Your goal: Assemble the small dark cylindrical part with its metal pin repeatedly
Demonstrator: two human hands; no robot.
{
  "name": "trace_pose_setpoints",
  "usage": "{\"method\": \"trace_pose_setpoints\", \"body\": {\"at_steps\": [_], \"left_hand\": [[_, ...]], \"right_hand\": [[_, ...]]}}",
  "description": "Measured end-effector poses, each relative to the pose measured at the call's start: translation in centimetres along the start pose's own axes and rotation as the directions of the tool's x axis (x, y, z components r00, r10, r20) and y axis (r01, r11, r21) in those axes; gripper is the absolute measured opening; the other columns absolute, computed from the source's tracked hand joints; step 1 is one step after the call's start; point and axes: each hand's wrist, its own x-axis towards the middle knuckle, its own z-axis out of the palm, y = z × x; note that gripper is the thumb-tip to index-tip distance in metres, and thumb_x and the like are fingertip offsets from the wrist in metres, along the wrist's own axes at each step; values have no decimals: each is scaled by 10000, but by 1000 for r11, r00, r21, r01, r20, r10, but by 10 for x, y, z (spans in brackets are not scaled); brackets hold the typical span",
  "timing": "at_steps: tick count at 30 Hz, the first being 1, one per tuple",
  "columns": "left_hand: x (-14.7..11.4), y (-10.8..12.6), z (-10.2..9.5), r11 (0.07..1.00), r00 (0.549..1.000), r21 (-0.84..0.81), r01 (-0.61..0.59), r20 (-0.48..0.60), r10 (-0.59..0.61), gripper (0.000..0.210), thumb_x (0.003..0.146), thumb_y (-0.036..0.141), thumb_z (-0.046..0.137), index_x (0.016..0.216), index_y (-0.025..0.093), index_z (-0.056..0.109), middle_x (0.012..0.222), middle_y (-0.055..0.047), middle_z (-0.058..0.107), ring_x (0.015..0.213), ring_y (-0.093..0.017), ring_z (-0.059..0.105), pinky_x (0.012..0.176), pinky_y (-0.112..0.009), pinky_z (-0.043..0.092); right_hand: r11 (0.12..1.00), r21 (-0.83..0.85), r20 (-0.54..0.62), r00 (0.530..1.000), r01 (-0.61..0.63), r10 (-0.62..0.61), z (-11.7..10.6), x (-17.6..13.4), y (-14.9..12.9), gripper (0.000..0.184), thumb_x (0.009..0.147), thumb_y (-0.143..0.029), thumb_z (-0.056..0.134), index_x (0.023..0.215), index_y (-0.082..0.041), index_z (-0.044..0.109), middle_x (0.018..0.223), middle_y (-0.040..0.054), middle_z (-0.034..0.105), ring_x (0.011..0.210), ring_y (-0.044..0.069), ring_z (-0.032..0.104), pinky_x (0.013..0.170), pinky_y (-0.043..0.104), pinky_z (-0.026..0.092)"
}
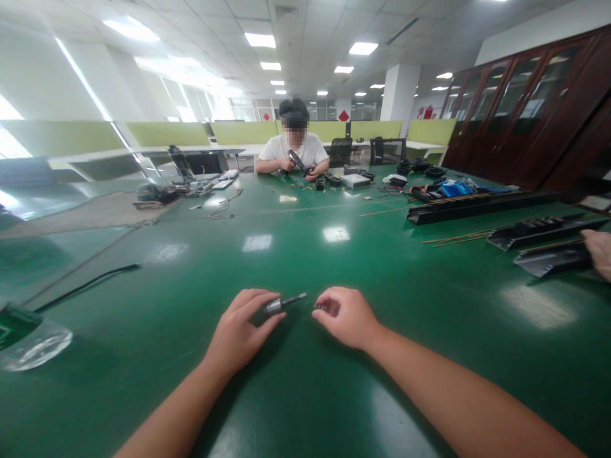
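My left hand (237, 329) grips a small silver cylinder with a thin shaft (275, 306) between thumb and fingers. The shaft points to the right, toward my other hand. In my right hand (351, 320), thumb and forefinger pinch a small dark ribbed piece (320, 307), mostly covered by the fingers. A short gap separates the shaft's tip from that piece. Both hands are low over the glossy green table (296, 261).
Across the table a person (293, 149) holds a dark tool. Another person's hand (599, 251) touches black metal channels (548, 257) at right. Thin brass-coloured rods (453, 239) lie nearby. A clear bottle (35, 343) and a black cable (90, 285) are at left.
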Motion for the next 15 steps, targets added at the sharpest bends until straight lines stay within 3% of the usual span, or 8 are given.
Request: {"method": "trace_pose_setpoints", "body": {"at_steps": [3,7,9,11,15], "left_hand": [[2,-6,-2,977,977,-27,212,-34,-213,389,819,535,666,1060,229,662,1043,-60,671,955,-241,629,894,-359,496],[7,-12,1,821,863,-284,495,52,-502,584,728,631,680,1094,183,600,1064,-108,690,995,-287,654,976,-440,496],[10,-9,1,708,819,-465,532,73,-569,677,669,633,723,1127,164,551,1121,-138,682,1074,-295,644,1047,-451,466],[12,-3,-6,640,784,-532,554,75,-616,732,642,626,746,1168,159,542,1165,-150,673,1126,-296,629,1089,-445,436],[-13,3,-43,653,755,-409,637,158,-637,725,591,641,784,1141,188,647,1113,-114,706,1100,-314,646,1072,-443,452]], "right_hand": [[1000,-5,16,1000,-3,3,2,0,0,114,789,-292,699,856,-202,718,724,8,675,633,143,580,600,243,423],[1000,-24,16,1000,16,-15,3,0,0,107,787,-290,694,851,-207,716,743,10,681,647,145,581,611,243,427],[999,-28,16,1000,23,-23,3,0,-1,104,787,-291,692,845,-207,713,747,9,682,653,144,584,615,242,430],[999,-26,17,999,29,-29,2,0,-1,101,787,-289,691,844,-208,711,752,6,684,656,142,587,616,239,432],[999,-18,19,999,42,-41,3,-1,-2,106,787,-296,693,848,-210,711,776,4,693,662,138,592,614,235,435]]}}
